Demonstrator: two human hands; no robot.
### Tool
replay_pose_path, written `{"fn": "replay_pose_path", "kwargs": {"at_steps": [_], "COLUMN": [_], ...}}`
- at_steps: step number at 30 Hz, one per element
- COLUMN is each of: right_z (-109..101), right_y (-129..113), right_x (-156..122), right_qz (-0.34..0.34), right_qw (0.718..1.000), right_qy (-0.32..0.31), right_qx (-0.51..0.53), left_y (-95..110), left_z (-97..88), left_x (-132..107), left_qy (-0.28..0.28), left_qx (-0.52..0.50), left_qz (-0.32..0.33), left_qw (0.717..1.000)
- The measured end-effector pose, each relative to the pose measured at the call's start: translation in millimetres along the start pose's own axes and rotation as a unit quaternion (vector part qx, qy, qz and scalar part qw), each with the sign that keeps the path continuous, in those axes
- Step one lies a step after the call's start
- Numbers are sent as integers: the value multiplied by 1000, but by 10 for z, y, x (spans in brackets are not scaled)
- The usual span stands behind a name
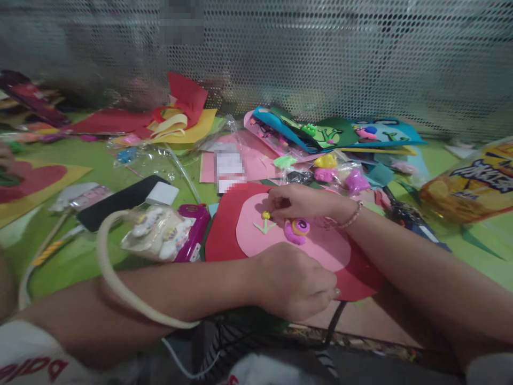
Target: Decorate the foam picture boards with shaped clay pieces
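A pink paper oval (250, 206) lies on a larger red paper shape (224, 224). Stuck on the pink paper are a small yellow clay flower (266, 215) with a thin green clay stem (263, 228) and a purple-and-yellow clay snail (295, 233). My right hand (294, 204) is closed in a pinch, its fingertips right beside the yellow flower; whatever they hold is too small to make out. Low over the near edge of the papers, my left hand (294, 280) has its fingers pressed together. The contents of that grip are hidden.
Bagged clay lumps (326, 174) and decorated paper cards (336, 133) lie behind. To the left are a black phone (120, 203), a purple case (194, 230) and a cream tube (120, 283) crossing my left forearm. A yellow snack bag (473, 182) stands right, below a perforated metal panel (280, 59).
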State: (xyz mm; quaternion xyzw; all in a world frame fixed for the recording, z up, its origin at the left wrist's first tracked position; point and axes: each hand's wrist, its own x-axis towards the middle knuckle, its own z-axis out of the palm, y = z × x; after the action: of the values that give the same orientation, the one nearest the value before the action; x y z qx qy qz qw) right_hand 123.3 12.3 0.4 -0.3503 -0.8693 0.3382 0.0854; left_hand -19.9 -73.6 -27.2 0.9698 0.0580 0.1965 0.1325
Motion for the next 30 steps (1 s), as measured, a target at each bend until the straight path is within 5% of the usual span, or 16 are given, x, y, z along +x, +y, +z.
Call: {"fn": "replay_pose_path", "kwargs": {"at_steps": [16, 21, 25, 30], "right_z": [-6, -75, -183, -265], "right_y": [-3, -34, -169, -441], "right_x": [-7, -15, -75, -210], "right_qz": [10, -6, -61, -124], "right_qw": [999, 995, 984, 974], "right_qy": [-14, 55, 75, -53], "right_qx": [29, 82, 151, 183], "left_y": [-10, 19, 23, 53], "left_z": [-11, -1, 9, 4], "left_x": [-2, 4, 17, 6], "left_qy": [3, 23, 111, 238], "left_qx": [-20, -119, -290, -454], "left_qz": [-6, -56, -131, -174], "left_qw": [1000, 991, 942, 841]}}
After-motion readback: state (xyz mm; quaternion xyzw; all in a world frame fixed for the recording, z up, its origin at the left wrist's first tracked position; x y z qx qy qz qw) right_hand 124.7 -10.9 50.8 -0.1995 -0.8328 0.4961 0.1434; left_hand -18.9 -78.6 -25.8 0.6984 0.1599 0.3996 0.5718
